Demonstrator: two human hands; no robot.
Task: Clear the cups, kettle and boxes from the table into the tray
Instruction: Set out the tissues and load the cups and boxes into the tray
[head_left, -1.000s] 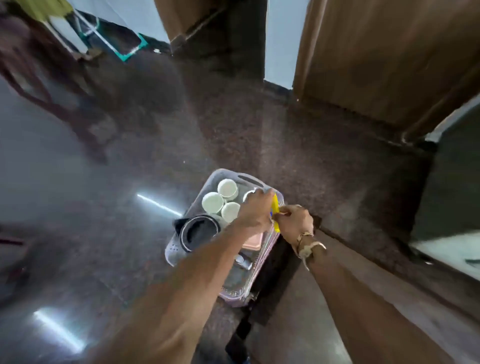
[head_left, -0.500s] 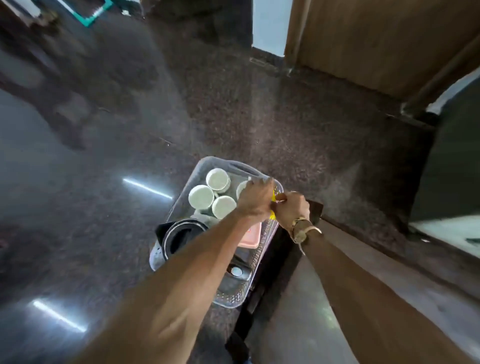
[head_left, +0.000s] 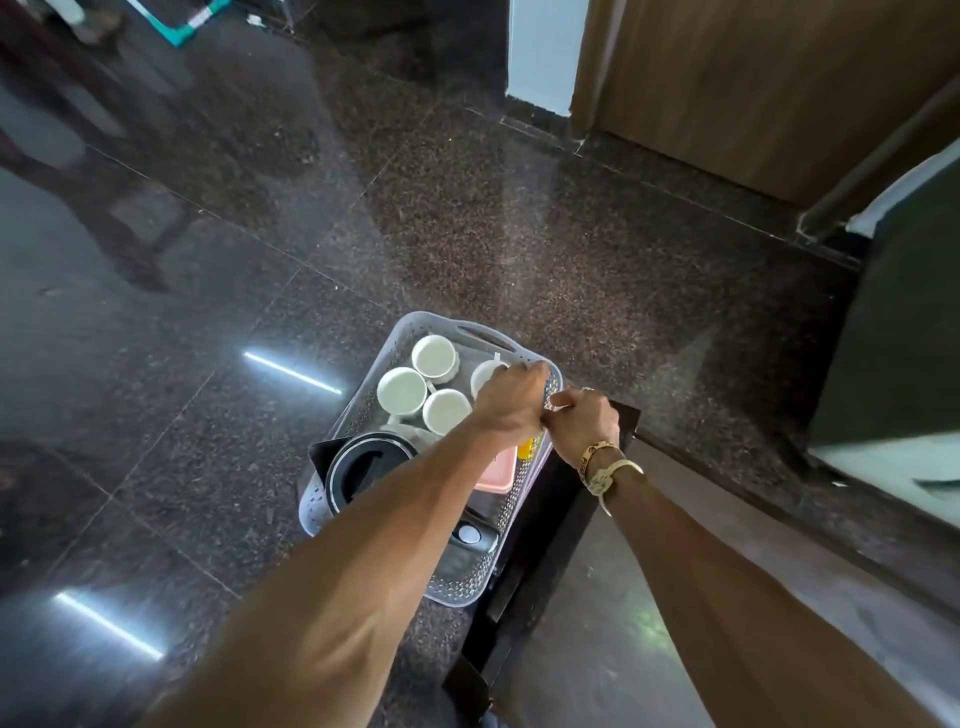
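- Loaded: the black kettle (head_left: 366, 470) sits at 7 o'clock in the grey tray (head_left: 363, 402), four white cups (head_left: 401, 389) at 11 o'clock and a pink box (head_left: 497, 470) beside them.
- The left hand (head_left: 511, 402) is curled at the tray's 2 o'clock rim; whether it clamps anything cannot be told.
- The right hand (head_left: 587, 421), closed, meets it there.
- The visible table (head_left: 587, 623) surface is bare; clearing looks nearly finished.

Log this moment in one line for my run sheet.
tray: loaded | cups, kettle: inside | both hands: at tray's right rim
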